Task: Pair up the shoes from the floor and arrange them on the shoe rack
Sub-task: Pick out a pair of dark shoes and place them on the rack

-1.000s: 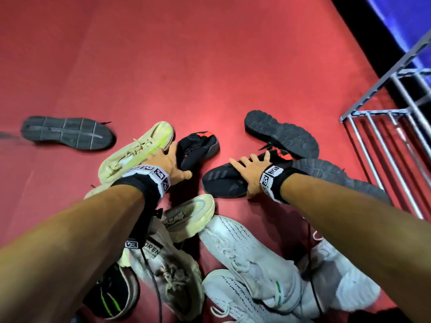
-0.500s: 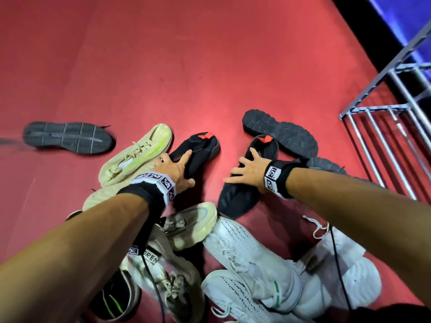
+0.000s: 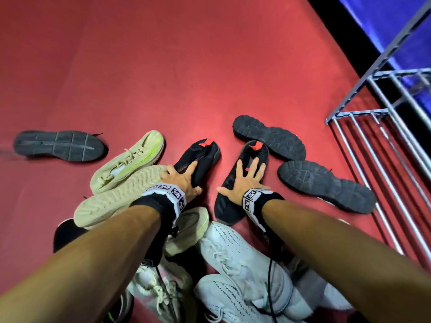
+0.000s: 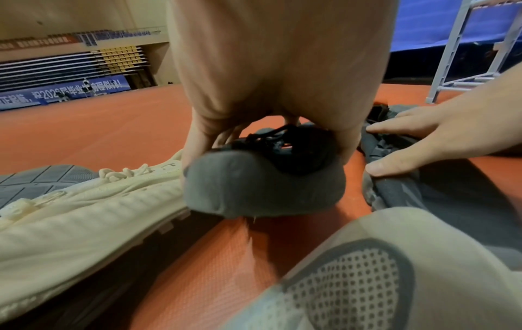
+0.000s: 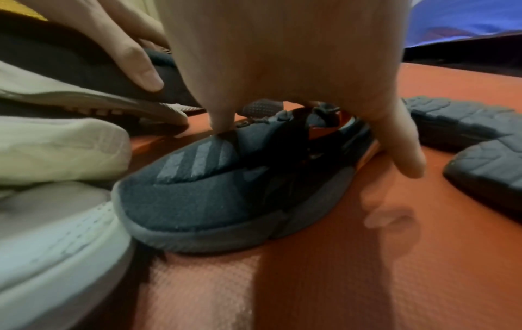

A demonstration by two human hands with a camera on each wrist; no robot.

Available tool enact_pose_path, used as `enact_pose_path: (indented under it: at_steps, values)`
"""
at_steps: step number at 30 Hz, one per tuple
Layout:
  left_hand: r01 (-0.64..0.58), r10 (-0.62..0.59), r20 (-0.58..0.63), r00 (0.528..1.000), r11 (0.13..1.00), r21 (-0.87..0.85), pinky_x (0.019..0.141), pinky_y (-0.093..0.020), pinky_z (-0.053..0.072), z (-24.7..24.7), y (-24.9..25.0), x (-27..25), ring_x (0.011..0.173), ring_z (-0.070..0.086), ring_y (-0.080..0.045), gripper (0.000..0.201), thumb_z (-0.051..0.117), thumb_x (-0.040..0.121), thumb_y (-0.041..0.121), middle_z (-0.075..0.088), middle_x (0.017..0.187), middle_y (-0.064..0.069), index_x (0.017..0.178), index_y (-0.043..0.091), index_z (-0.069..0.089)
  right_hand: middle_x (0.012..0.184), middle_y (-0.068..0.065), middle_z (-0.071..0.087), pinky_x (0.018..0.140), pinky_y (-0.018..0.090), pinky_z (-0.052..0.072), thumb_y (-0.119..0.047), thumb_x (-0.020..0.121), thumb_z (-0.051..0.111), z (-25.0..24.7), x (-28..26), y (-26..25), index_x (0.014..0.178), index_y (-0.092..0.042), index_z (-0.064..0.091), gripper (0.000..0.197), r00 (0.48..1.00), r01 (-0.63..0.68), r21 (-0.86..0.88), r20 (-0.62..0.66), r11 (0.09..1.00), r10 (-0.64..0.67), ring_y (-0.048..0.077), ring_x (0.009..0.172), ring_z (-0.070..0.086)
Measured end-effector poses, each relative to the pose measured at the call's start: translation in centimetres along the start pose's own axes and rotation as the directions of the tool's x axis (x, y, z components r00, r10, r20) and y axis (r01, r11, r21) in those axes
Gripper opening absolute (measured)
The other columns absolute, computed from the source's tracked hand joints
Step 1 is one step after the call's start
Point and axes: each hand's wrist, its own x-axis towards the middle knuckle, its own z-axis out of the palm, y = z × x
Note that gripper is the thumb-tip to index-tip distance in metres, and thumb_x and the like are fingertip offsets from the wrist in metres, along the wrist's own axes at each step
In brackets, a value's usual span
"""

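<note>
Two black slip-on shoes with red heel tabs lie side by side on the red floor, heels pointing away from me. My left hand (image 3: 184, 176) grips the left black shoe (image 3: 206, 151) across its middle, with the thumb on one side and the fingers on the other (image 4: 195, 143). That shoe's grey toe (image 4: 262, 185) faces the left wrist camera. My right hand (image 3: 247, 180) arches over the right black shoe (image 3: 257, 152) with spread fingers, thumb and little finger down its two sides. In the right wrist view the striped toe (image 5: 211, 201) is in front.
A grey metal shoe rack (image 3: 373, 113) stands at the right. Two black lug-soled shoes (image 3: 268, 136) (image 3: 326, 185) lie sole-up beside it. Beige shoes (image 3: 130, 159) lie left of my hand, a dark sole-up shoe (image 3: 58, 145) far left, white knit shoes (image 3: 245, 264) near me.
My right hand has turned its black shoe from lying crosswise to pointing away, parallel to the other. My left hand has slid onto the left black shoe and straightened it.
</note>
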Motion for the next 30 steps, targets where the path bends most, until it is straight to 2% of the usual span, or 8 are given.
enact_pose_path:
  at_steps: [7, 11, 13, 16, 20, 23, 26, 30]
  values:
    - [0.022, -0.021, 0.014, 1.000, 0.999, -0.032, 0.107, -0.057, 0.032, 1.4, 0.0, 0.4, 0.138, 0.017, -0.041, 0.078, 0.050, 0.092, 0.056, 0.014, 0.147, -0.027, 0.150, 0.051, -0.001, 0.154, 0.016, -0.035, 0.100, 0.076, 0.019, -0.078, 0.068, 0.063, -0.1, 0.9, -1.2, 0.153, -0.034, -0.012, 0.122, 0.988, -0.149, 0.094, -0.015, 0.984, 0.151, 0.045, 0.141, -0.027]
    - [-0.018, 0.021, 0.046, 0.999, 0.998, -0.054, 0.109, -0.061, 0.029, 1.2, -0.1, 0.3, 0.143, 0.008, -0.045, 0.081, 0.049, 0.095, 0.050, -0.007, 0.157, -0.024, 0.148, 0.052, -0.012, 0.156, 0.015, -0.031, 0.103, 0.071, 0.024, -0.061, 0.075, 0.070, -0.2, 1.2, -1.9, 0.152, -0.038, -0.013, 0.116, 0.979, -0.203, 0.142, 0.044, 0.969, 0.199, 0.055, 0.139, -0.018]
    - [-0.044, 0.048, 0.051, 0.998, 0.996, -0.071, 0.109, -0.063, 0.027, 1.2, -0.3, 0.3, 0.144, 0.006, -0.047, 0.081, 0.047, 0.096, 0.048, -0.015, 0.158, -0.020, 0.146, 0.054, -0.016, 0.157, 0.012, -0.028, 0.104, 0.069, 0.024, -0.049, 0.080, 0.068, -0.5, 1.1, -2.2, 0.153, -0.039, -0.012, 0.108, 0.984, -0.177, 0.138, 0.053, 0.975, 0.171, 0.059, 0.138, -0.016]
    - [-0.056, 0.062, 0.050, 0.997, 0.992, -0.111, 0.108, -0.065, 0.027, 1.2, -0.3, 0.3, 0.143, 0.009, -0.048, 0.077, 0.045, 0.096, 0.048, -0.012, 0.159, -0.019, 0.144, 0.057, -0.014, 0.158, 0.006, -0.028, 0.103, 0.072, 0.023, -0.036, 0.082, 0.065, -1.1, 1.0, -1.7, 0.151, -0.045, -0.011, 0.103, 0.991, -0.104, 0.040, 0.087, 0.994, 0.100, 0.060, 0.136, -0.018]
    - [-0.037, 0.047, 0.061, 0.997, 0.988, -0.148, 0.109, -0.065, 0.025, 1.0, 0.4, 0.4, 0.141, 0.009, -0.049, 0.073, 0.043, 0.095, 0.049, -0.005, 0.159, -0.019, 0.144, 0.060, -0.010, 0.157, 0.002, -0.032, 0.105, 0.069, 0.027, -0.030, 0.079, 0.067, -2.4, 1.0, 2.1, 0.150, -0.048, -0.009, 0.106, 0.984, 0.127, -0.201, 0.151, 0.971, -0.098, 0.054, 0.140, -0.018]
    - [-0.014, 0.025, 0.071, 0.997, 0.989, -0.149, 0.108, -0.060, 0.029, 1.7, 1.1, 0.5, 0.140, 0.012, -0.046, 0.074, 0.046, 0.095, 0.050, -0.002, 0.158, -0.019, 0.145, 0.059, -0.008, 0.156, 0.002, -0.034, 0.107, 0.068, 0.027, -0.030, 0.078, 0.070, -3.3, 1.0, 5.0, 0.150, -0.049, -0.010, 0.109, 0.964, 0.240, -0.301, 0.181, 0.923, -0.192, 0.045, 0.143, -0.020]
    - [0.014, -0.004, 0.079, 0.997, 0.992, -0.126, 0.106, -0.062, 0.032, 2.4, 2.3, 0.4, 0.140, 0.016, -0.041, 0.079, 0.050, 0.093, 0.052, 0.005, 0.156, -0.019, 0.145, 0.058, -0.009, 0.155, 0.002, -0.036, 0.105, 0.069, 0.028, -0.038, 0.078, 0.074, -3.3, 0.8, 6.5, 0.149, -0.050, -0.011, 0.111, 0.966, 0.244, -0.304, 0.161, 0.921, -0.203, 0.040, 0.144, -0.021]
    - [0.061, -0.047, 0.091, 0.995, 0.986, -0.155, 0.106, -0.068, 0.024, 2.5, 4.0, 0.8, 0.141, 0.010, -0.039, 0.087, 0.061, 0.088, 0.049, 0.011, 0.153, -0.019, 0.146, 0.057, -0.002, 0.156, -0.001, -0.034, 0.104, 0.071, 0.027, -0.051, 0.073, 0.078, -2.7, 0.6, 6.8, 0.148, -0.051, -0.014, 0.119, 0.971, 0.224, -0.273, 0.145, 0.936, -0.190, 0.040, 0.145, -0.019]
